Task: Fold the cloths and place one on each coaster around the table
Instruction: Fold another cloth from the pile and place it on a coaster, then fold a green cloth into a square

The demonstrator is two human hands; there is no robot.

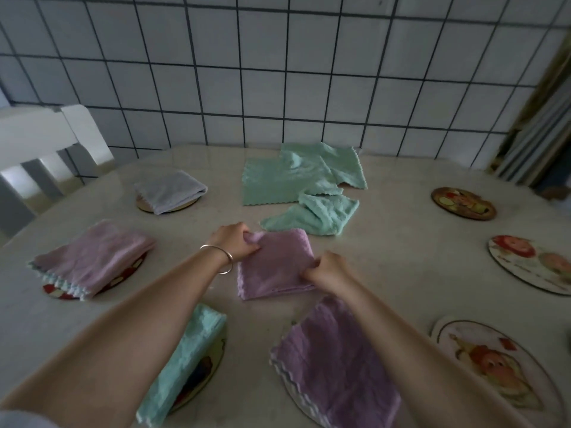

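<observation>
A pale stone table [386, 257] stood against a tiled wall [278, 72], a white chair [46, 143] at its far left. Loose green cloths [293, 177] lay at the far middle. Folded cloths covered four coasters: grey [171, 190], pink [92, 261], green [185, 359] and purple [336, 366]. Three coasters at the right lay bare [463, 202]. At the centre lay a folded pink cloth [275, 267]; the left hand [236, 244] pinched its far left corner, and the right hand [327, 270] pinched its right edge.
</observation>
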